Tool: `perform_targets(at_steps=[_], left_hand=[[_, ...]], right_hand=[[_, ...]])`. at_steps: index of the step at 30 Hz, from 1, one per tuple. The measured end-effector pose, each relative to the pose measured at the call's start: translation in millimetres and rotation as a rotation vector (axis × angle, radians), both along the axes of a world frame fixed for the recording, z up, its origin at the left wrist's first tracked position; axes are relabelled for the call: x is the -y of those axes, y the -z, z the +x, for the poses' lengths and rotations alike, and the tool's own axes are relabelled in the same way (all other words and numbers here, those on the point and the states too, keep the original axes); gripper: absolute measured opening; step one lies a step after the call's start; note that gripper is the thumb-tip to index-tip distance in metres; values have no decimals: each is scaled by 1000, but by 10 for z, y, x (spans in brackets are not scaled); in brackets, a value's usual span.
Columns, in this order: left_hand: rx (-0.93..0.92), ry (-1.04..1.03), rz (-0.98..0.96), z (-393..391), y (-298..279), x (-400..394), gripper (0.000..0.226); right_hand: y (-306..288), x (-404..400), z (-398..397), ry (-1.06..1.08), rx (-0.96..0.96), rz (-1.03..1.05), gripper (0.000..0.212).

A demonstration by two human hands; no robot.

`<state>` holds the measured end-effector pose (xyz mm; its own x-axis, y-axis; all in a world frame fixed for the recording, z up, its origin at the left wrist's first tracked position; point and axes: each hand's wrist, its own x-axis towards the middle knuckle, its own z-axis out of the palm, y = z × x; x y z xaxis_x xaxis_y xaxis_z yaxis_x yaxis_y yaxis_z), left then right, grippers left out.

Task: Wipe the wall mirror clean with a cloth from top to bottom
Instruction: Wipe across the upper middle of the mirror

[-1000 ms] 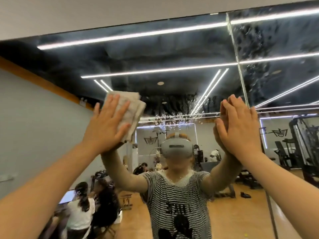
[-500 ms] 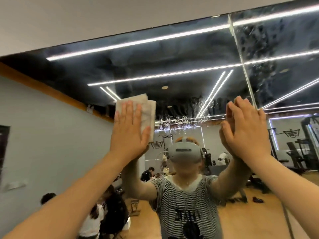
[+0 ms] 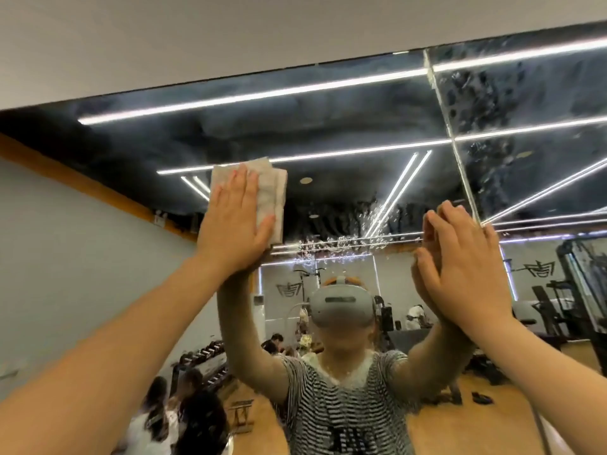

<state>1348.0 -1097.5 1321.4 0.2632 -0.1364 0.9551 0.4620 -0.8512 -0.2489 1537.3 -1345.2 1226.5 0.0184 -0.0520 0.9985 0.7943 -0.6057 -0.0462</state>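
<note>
— Where are we keeping the cloth (image 3: 266, 192) right now?

— We are pressing it flat against the wall mirror (image 3: 345, 126) with our left hand (image 3: 234, 221), a little left of the frame's centre. It is a folded, pale beige cloth, and its top edge and right side are sticking out beyond the hand.

— How are the fingers (image 3: 241, 185) lying on it?

— They are stretched straight and held close together, pointing up, with the thumb angled out to the right over the cloth's lower edge. We are not curling them around it; the open palm is pinning it to the glass.

— And our right hand (image 3: 466, 267)?

— We are laying it open on the mirror at centre right, fingers extended and empty, meeting its own reflection just left of the vertical seam (image 3: 450, 133) between two mirror panels.

— What is the glass looking like?

— Across the upper part, hazy smears are showing against the reflected dark ceiling and its light strips (image 3: 249, 95). Between our hands, a band of droplets (image 3: 341, 241) is clinging to the glass. The panel at upper right is looking blotchy with wet marks.

— Anything else reflecting?

— We are seeing ourselves in a striped T-shirt (image 3: 345, 412) and a white headset (image 3: 341, 307), with a dumbbell rack (image 3: 203, 359) at lower left.
</note>
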Motion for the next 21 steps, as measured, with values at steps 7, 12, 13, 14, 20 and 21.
perform_targets(at_steps=[7, 12, 13, 14, 20, 21], left_hand=[[-140, 49, 172, 420, 738, 554, 77], [-284, 26, 500, 284, 474, 257, 77], [-257, 19, 471, 215, 330, 197, 78], [-216, 12, 381, 147, 206, 153, 79], [183, 40, -274, 376, 346, 555, 74], [207, 58, -296, 476, 472, 675, 75]], right_hand=[[-17, 9, 11, -8, -13, -11, 62], [-10, 8, 27, -13, -3, -1, 61], [-9, 9, 29, -12, 0, -3, 61], [-7, 12, 32, -12, 0, -5, 61], [-1, 0, 34, -1, 14, 13, 60], [4, -5, 37, -12, 20, 21, 60]])
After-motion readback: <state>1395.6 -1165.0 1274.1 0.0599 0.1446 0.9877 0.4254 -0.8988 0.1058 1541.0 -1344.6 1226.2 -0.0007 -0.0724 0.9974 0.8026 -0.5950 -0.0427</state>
